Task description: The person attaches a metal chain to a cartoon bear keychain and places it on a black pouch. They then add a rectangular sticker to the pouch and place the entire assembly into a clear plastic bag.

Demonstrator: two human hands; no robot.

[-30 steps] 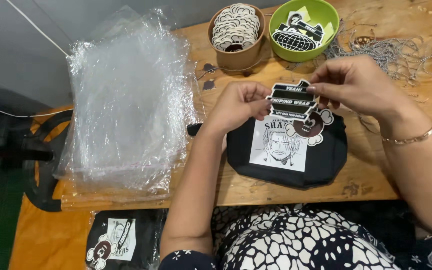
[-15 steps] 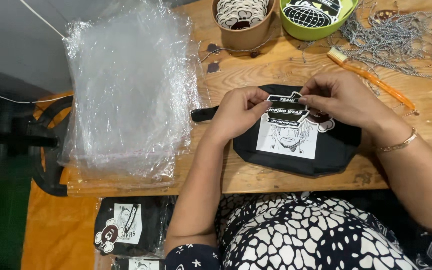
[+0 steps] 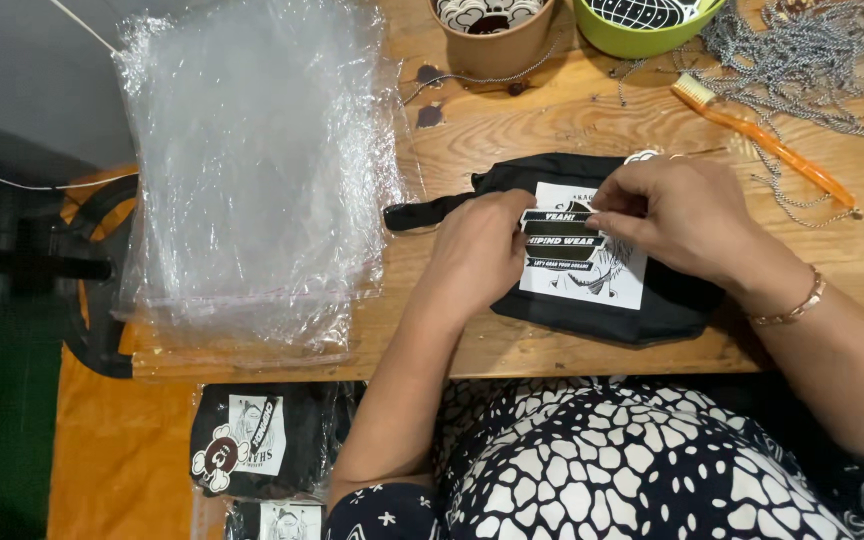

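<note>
On the wooden table [image 3: 572, 120], both hands' fingers [image 3: 607, 205] pinch a black sticker [image 3: 562, 232] over the pouch [image 3: 672, 300].

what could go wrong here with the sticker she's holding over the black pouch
1. The black sticker is pinched between the left hand and right hand over the black pouch; it could land crooked on the white print.
2. The pouch lies close to the table edge and might slide off under pressure.
3. The loose chains nearby could snag a sleeve or bracelet.
</note>
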